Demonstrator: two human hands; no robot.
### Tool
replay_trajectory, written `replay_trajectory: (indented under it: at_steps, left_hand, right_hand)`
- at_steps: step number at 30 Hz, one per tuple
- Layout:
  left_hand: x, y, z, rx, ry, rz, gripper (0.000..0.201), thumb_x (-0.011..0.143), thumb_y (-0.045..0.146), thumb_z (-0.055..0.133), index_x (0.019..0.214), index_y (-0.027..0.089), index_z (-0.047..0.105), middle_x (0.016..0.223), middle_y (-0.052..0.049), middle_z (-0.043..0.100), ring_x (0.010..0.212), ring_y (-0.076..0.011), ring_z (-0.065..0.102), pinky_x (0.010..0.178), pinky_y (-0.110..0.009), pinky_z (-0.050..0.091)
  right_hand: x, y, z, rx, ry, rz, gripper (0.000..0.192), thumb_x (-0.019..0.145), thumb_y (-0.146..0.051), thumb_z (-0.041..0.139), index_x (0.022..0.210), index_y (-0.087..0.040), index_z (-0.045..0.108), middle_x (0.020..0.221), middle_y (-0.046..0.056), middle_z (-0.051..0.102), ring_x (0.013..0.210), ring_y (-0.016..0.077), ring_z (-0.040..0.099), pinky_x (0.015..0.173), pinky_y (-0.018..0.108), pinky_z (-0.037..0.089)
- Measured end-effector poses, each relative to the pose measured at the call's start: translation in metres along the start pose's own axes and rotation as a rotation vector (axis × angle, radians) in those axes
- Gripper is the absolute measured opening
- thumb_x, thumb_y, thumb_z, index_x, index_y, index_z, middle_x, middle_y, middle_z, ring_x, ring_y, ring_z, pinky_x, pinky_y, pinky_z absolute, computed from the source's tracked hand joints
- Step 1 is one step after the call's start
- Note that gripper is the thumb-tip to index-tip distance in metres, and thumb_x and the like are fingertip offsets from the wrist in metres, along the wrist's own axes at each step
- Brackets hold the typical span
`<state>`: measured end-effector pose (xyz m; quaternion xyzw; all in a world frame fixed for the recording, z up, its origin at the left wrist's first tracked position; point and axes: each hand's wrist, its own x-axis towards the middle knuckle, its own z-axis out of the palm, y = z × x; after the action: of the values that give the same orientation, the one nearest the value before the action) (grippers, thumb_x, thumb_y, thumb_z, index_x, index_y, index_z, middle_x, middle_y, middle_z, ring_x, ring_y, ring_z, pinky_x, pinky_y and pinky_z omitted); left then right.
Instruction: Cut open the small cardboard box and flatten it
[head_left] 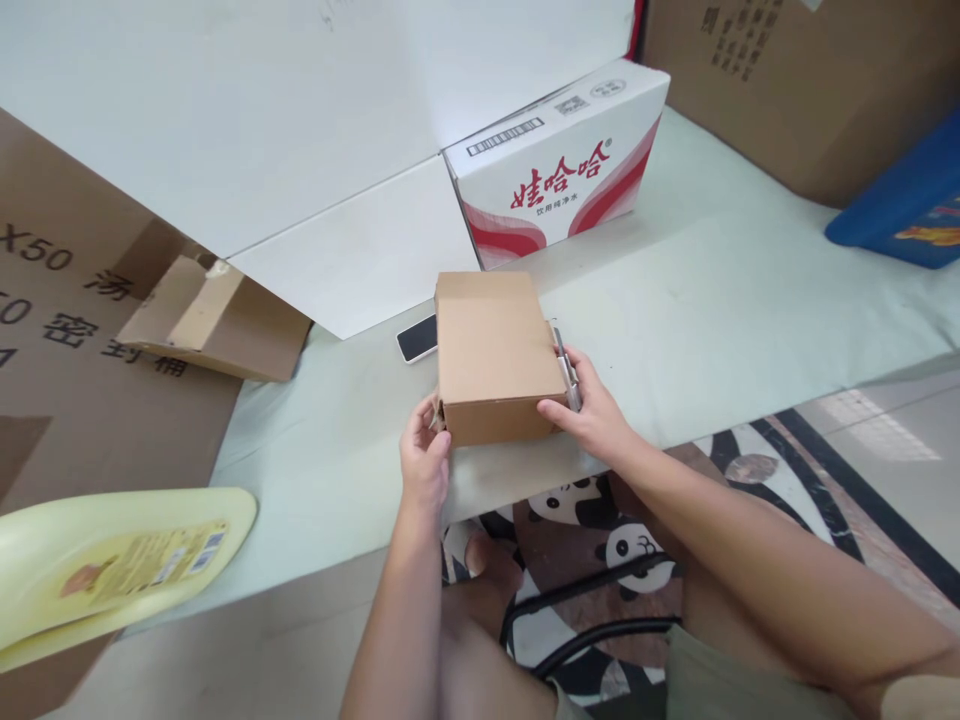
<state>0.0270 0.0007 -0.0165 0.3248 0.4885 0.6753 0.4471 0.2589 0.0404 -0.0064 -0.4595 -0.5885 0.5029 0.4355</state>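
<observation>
Corrugated cardboard box (491,355) looks light and stiff, so your left hand (424,462) pinches its 7 o'clock corner while your right hand (596,410), fingers curled around a utility knife (566,368), steadies the 3 o'clock wall.

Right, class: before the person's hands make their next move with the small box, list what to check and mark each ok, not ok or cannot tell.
1. Left hand grips box at near left corner: ok.
2. Right hand steadies right side: ok.
3. Metal tool held in right fingers against box: ok.
4. Box lid closed flat: ok.
5. Phone behind box, apart from it: cannot tell.
6. Box contents: cannot tell.
</observation>
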Motion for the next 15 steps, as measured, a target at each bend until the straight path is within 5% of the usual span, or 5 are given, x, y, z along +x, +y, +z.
replay_trajectory:
  at_steps: [9, 15]
  left_hand:
    - [0.0005, 0.0022, -0.0003, -0.015, 0.133, 0.002, 0.038, 0.067, 0.031, 0.074, 0.103, 0.024, 0.067, 0.085, 0.001, 0.068, 0.066, -0.0124, 0.061, 0.054, -0.019, 0.045]
    - [0.004, 0.0018, -0.0008, 0.139, 0.251, -0.037, 0.031, 0.072, 0.027, 0.063, 0.103, 0.023, 0.062, 0.087, -0.001, 0.065, 0.068, -0.0128, 0.058, 0.056, -0.02, 0.041]
  right_hand:
    - [0.0002, 0.0005, 0.0009, -0.045, 0.008, 0.022, 0.083, 0.076, -0.052, 0.071, 0.144, -0.024, 0.034, 0.151, 0.017, 0.04, 0.142, 0.0343, 0.039, 0.118, 0.053, 0.031]
    - [-0.0002, 0.0009, 0.001, -0.054, 0.013, 0.053, 0.085, 0.073, -0.054, 0.073, 0.143, -0.024, 0.034, 0.149, 0.017, 0.042, 0.139, 0.0356, 0.042, 0.116, 0.056, 0.032]
